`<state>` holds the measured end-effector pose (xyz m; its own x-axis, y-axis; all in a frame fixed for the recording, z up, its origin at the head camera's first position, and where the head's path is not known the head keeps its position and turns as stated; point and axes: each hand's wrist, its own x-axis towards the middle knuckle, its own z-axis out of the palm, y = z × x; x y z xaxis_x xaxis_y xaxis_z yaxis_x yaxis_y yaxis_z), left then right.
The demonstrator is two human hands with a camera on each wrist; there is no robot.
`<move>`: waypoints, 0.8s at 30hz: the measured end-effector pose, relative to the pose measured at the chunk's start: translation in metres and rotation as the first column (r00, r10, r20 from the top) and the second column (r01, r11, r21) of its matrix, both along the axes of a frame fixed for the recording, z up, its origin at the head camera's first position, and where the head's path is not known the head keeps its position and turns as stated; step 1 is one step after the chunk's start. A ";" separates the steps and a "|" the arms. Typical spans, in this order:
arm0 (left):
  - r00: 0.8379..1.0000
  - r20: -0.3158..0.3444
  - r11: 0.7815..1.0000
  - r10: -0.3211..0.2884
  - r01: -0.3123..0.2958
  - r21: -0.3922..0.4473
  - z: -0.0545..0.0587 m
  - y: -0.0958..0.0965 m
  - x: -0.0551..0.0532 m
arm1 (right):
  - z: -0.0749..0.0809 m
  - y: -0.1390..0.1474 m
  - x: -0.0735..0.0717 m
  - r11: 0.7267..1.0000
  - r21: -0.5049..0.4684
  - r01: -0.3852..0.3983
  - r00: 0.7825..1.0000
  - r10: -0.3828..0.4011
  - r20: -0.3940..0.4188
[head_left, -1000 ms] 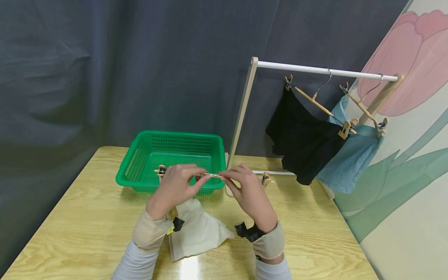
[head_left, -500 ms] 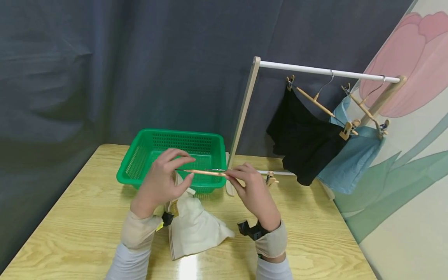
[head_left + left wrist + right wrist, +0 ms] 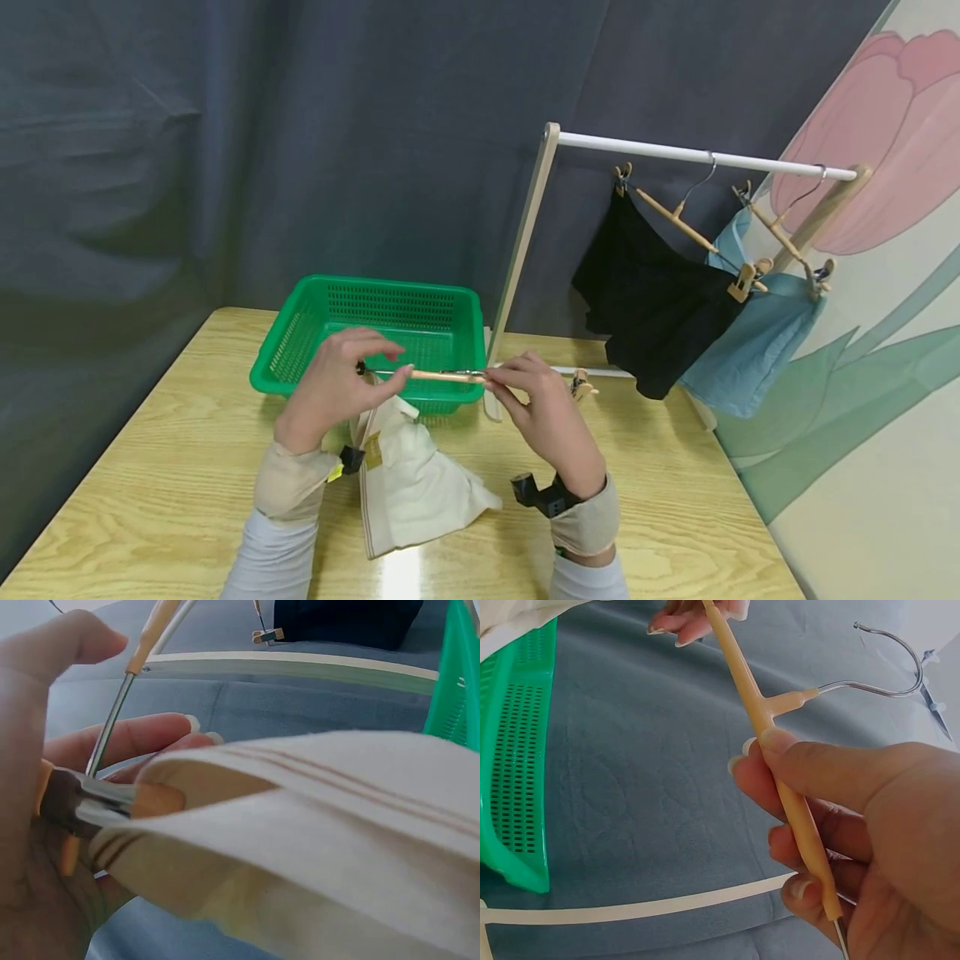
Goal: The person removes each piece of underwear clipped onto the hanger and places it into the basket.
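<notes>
My right hand (image 3: 536,400) grips the wooden bar of a clip hanger (image 3: 802,817), thumb on one side and fingers curled round the other. Its metal hook (image 3: 900,690) points away from the palm. Around the left end my left hand (image 3: 330,387) is loosely spread, thumb apart from the fingers. A metal and wood clip (image 3: 82,802) sits by that palm, clamped on the striped edge of a cream garment (image 3: 420,492) with a gold label. The garment drapes down over the table. Beyond my right hand, the other clip (image 3: 579,383) has no cloth in it.
A green plastic basket (image 3: 258,367) stands behind my left hand. To the right, a rack with a white rail (image 3: 630,147) bears a black garment (image 3: 660,300) and a light blue garment (image 3: 772,333) on clip hangers. The wooden table (image 3: 172,450) extends below; a dark curtain backs it.
My left hand has come off the middle of the hanger bar and moved left to the clipped end, its fingers spreading. My right hand keeps its grip on the bar.
</notes>
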<state>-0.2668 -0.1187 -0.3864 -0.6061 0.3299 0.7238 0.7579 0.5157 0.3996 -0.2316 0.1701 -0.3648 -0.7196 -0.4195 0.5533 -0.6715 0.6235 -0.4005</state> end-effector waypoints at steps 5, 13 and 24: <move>1.000 0.006 0.999 -0.014 0.013 0.037 -0.003 -0.003 -0.003 | 0.001 0.002 0.001 1.000 -0.007 -0.001 1.000 0.000 -0.013; 0.996 0.085 0.998 -0.030 0.025 0.054 -0.003 -0.005 -0.005 | 0.001 0.004 0.001 1.000 0.003 0.016 1.000 -0.016 -0.009; 0.996 0.077 0.999 0.037 -0.039 0.021 -0.008 -0.008 -0.007 | 0.001 0.003 0.003 1.000 0.008 0.030 0.999 -0.030 -0.014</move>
<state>-0.2737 -0.1262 -0.3942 -0.6717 0.2892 0.6821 0.7046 0.5338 0.4675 -0.2290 0.1736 -0.3639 -0.7241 -0.4024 0.5601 -0.6580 0.6463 -0.3863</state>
